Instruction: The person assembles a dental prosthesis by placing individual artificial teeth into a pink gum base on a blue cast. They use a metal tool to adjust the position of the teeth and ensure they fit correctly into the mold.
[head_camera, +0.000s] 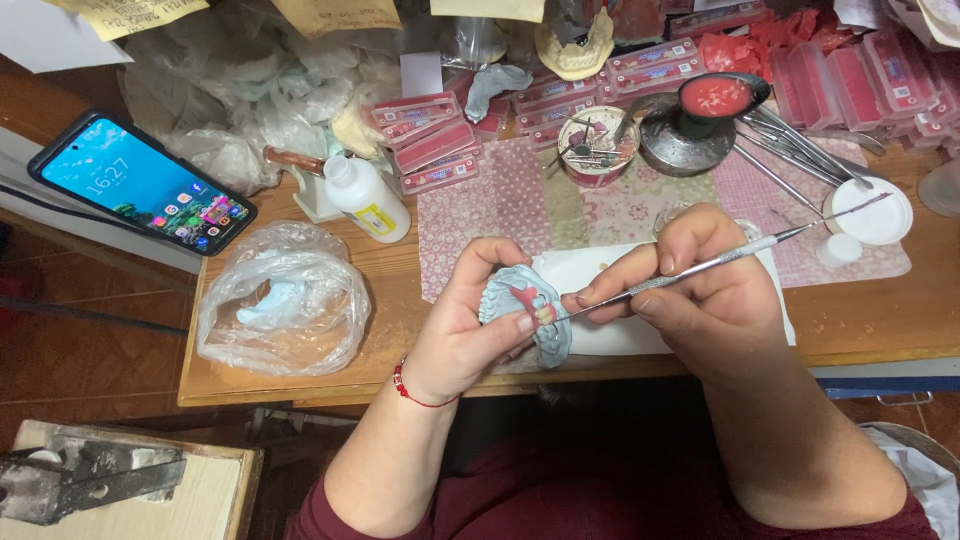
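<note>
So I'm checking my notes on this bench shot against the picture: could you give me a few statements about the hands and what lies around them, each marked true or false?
1. The left hand holds a pale blue dental cast with pink wax on it. True.
2. The right hand holds a pair of scissors. False: it holds a thin metal instrument, tip at the cast.
3. A smartphone lies at the left with its screen lit. True.
4. The white bottle stands upright. False: it lies on its side.
5. The left wrist wears a red bracelet. True.
</note>
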